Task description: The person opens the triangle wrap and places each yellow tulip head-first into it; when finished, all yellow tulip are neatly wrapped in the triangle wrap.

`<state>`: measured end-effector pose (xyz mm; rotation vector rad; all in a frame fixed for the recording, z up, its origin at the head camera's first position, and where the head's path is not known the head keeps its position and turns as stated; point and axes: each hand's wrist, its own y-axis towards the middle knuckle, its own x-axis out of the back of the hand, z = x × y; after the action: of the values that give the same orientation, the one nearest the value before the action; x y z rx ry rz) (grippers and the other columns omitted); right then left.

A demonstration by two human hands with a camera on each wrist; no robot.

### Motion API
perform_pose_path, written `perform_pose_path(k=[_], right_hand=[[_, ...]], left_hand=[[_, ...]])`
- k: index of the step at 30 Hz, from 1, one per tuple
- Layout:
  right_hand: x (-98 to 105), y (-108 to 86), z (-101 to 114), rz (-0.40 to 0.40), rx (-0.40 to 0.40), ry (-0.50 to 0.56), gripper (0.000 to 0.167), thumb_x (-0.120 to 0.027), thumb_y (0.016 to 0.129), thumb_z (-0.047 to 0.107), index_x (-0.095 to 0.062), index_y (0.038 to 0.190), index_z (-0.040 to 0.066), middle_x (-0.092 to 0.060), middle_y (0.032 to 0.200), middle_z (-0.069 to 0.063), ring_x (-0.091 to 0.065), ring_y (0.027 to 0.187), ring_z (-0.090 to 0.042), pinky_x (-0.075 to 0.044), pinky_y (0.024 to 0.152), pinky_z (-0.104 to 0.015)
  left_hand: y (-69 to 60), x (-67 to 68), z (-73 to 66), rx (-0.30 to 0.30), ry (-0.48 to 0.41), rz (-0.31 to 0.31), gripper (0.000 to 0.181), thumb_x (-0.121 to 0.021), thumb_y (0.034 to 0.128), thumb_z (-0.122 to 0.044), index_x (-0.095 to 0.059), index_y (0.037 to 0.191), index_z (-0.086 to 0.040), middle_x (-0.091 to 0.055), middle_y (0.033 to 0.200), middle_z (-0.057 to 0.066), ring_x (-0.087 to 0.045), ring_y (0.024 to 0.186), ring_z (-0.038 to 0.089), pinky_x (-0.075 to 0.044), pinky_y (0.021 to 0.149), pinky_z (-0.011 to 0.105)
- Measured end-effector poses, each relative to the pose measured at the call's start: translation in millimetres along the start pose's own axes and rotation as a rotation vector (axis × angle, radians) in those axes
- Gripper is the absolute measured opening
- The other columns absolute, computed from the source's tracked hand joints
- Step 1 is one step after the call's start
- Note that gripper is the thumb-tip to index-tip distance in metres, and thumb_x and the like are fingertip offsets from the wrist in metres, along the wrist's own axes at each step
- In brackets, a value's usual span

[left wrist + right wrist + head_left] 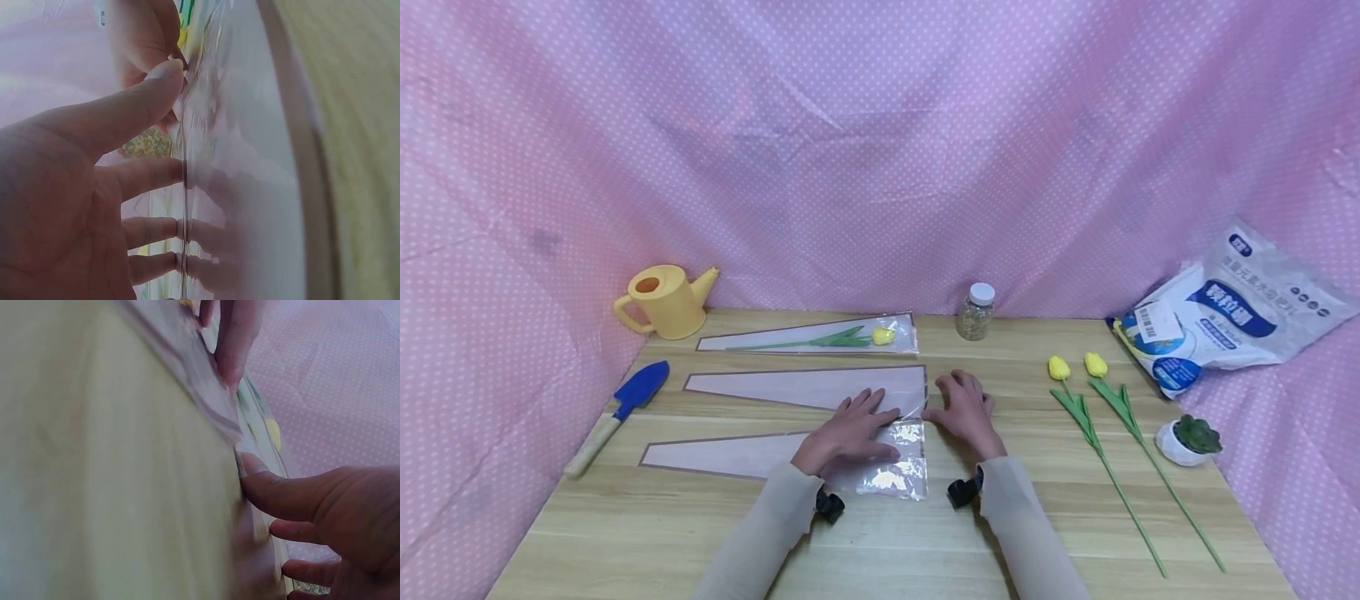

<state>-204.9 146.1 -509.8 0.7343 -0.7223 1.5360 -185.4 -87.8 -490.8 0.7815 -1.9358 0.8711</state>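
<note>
Three long, tapering clear flower sleeves with brown borders lie across the table in the head view. My left hand point(853, 429) rests with fingers spread over the wide end of the middle sleeve point(790, 387); its fingertips touch the plastic in the left wrist view. At that sleeve's right edge is my right hand point(964, 408), thumb and fingers apart and slightly bent, thumb tip touching the edge. Partly under the left hand lies the front sleeve point(715, 457), its shiny wide end wrinkled. A yellow tulip point(883, 335) is inside the back sleeve point(737, 342).
Two yellow tulips point(1058, 367) lie on the right, near a potted succulent point(1197, 435) and a white-and-blue bag point(1232, 308). A white-lidded jar point(976, 313) stands behind. On the left are a yellow watering can point(668, 302) and a blue trowel point(642, 387).
</note>
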Motion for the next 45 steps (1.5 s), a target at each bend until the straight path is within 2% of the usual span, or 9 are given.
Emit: perform_pose_path(k=[8, 16, 21, 28, 34, 38, 42, 45], right_hand=[[-3.9, 9.5, 8.8, 0.002, -0.028, -0.034, 0.072, -0.082, 0.077, 0.043, -0.057, 0.134, 0.007, -0.034, 0.157, -0.023, -0.026, 0.147, -0.044, -0.021, 0.113, -0.07], [-7.6, 14.3, 16.6, 0.011, 0.004, -0.019, 0.047, -0.075, 0.082, 0.033, -0.065, 0.121, 0.008, -0.039, 0.154, -0.024, -0.029, 0.145, -0.045, -0.023, 0.111, -0.072], [-6.3, 13.0, 18.4, 0.024, 0.047, 0.057, 0.035, -0.071, 0.087, 0.031, -0.069, 0.115, 0.008, -0.047, 0.148, -0.023, -0.037, 0.141, -0.045, -0.027, 0.111, -0.07], [-4.8, 11.2, 22.5, 0.038, 0.122, 0.252, 0.026, -0.065, 0.094, 0.018, -0.068, 0.115, 0.002, -0.061, 0.133, -0.025, -0.052, 0.13, -0.044, -0.035, 0.115, -0.061], [-7.6, 8.4, 26.0, 0.046, 0.064, 0.378, 0.032, -0.054, 0.1, 0.014, -0.064, 0.127, 0.0, -0.067, 0.123, -0.022, -0.066, 0.108, -0.035, -0.053, 0.096, -0.049], [-10.4, 8.0, 27.2, 0.01, 0.031, 0.436, 0.033, -0.05, 0.103, 0.015, -0.063, 0.129, -0.001, -0.068, 0.122, -0.023, -0.068, 0.101, -0.031, -0.055, 0.087, -0.036], [-11.0, 8.3, 27.9, 0.006, 0.006, 0.491, 0.035, -0.049, 0.104, 0.017, -0.061, 0.13, -0.002, -0.069, 0.117, -0.024, -0.068, 0.089, -0.026, -0.053, 0.072, -0.027], [-11.1, 8.9, 27.4, 0.027, -0.018, 0.542, 0.036, -0.047, 0.105, 0.019, -0.06, 0.132, -0.003, -0.067, 0.111, -0.026, -0.064, 0.076, -0.02, -0.049, 0.059, -0.024]], left_hand=[[-1.3, 1.2, 0.6, -0.007, 0.004, -0.002, 0.074, -0.063, 0.0907, -0.057, -0.042, 0.153, -0.023, -0.016, 0.168, 0.018, -0.013, 0.156, 0.041, -0.016, 0.124, 0.063], [-1.0, -1.6, 1.3, -0.002, -0.01, 0.0, 0.073, -0.062, 0.0913, -0.056, -0.043, 0.152, -0.022, -0.016, 0.168, 0.016, -0.011, 0.157, 0.039, -0.015, 0.125, 0.061], [-1.3, -1.0, 0.9, 0.009, -0.013, 0.0, 0.073, -0.062, 0.0911, -0.056, -0.043, 0.152, -0.022, -0.016, 0.169, 0.014, -0.011, 0.157, 0.038, -0.015, 0.126, 0.061], [1.3, 0.1, 1.5, 0.009, 0.025, -0.013, 0.069, -0.06, 0.0919, -0.057, -0.046, 0.15, -0.024, -0.02, 0.168, 0.014, -0.017, 0.156, 0.039, -0.019, 0.124, 0.063], [5.6, 0.2, 0.5, 0.013, 0.035, -0.028, 0.064, -0.06, 0.0926, -0.056, -0.05, 0.148, -0.025, -0.026, 0.166, 0.013, -0.023, 0.154, 0.038, -0.025, 0.121, 0.062], [7.8, 1.1, -1.4, -0.006, 0.056, -0.068, 0.06, -0.061, 0.0919, -0.055, -0.055, 0.143, -0.024, -0.035, 0.16, 0.012, -0.033, 0.148, 0.035, -0.033, 0.116, 0.061], [11.2, 2.9, -2.3, -0.031, 0.037, -0.134, 0.051, -0.065, 0.0915, -0.05, -0.062, 0.133, -0.021, -0.046, 0.148, 0.013, -0.043, 0.136, 0.034, -0.041, 0.108, 0.057], [14.4, 5.3, -3.0, -0.042, -0.012, -0.244, 0.044, -0.067, 0.0928, -0.042, -0.066, 0.126, -0.014, -0.051, 0.143, 0.016, -0.046, 0.133, 0.036, -0.043, 0.107, 0.056]])
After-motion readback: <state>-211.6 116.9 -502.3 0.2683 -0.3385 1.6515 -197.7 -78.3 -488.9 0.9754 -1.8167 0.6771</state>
